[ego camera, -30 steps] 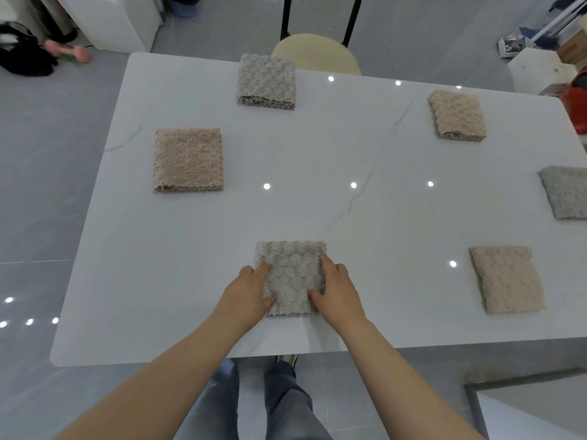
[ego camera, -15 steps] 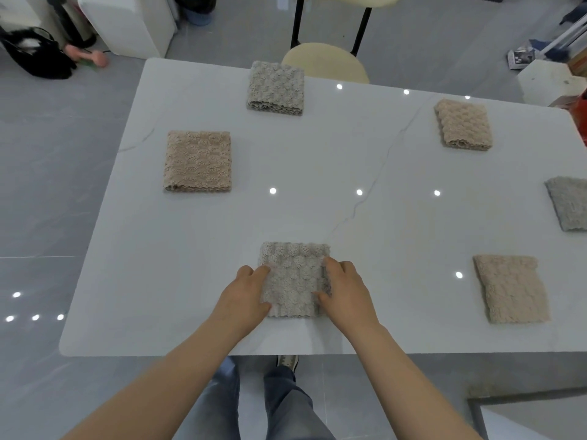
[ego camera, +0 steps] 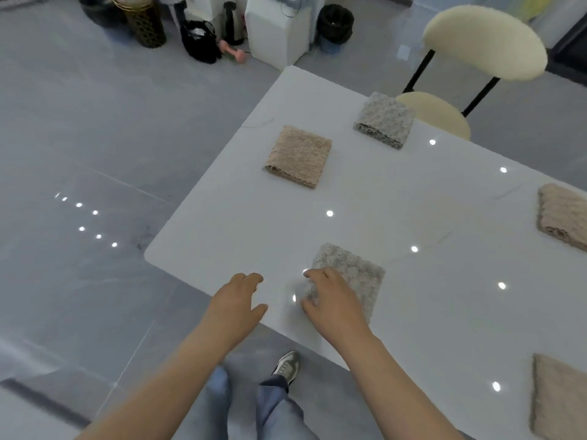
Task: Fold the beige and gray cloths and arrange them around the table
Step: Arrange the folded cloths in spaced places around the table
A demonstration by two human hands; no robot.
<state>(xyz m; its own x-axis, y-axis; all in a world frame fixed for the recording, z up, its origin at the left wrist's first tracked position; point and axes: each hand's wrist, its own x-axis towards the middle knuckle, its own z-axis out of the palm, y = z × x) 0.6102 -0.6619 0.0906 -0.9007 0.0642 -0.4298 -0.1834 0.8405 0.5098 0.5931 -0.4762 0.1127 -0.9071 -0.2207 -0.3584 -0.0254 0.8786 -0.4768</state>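
**White desk [ego camera: 222, 233] on gray tiled floor [ego camera: 79, 138]**

A black bag [ego camera: 197, 39] sits by the far wall. The left hand [ego camera: 236, 300] hovers at the desk's near edge, grip slack and empty. The right hand [ego camera: 333, 300] rests loose-fingered on the folded near gray cloth [ego camera: 359, 274]. A folded beige cloth [ego camera: 298, 157] and a far gray cloth [ego camera: 384, 120] lie beyond, beside a cream chair [ego camera: 482, 42].

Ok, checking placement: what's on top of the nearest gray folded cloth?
Only the right hand, which hides the near-left corner of the gray folded cloth; the left hand is beside it, off the cloth.
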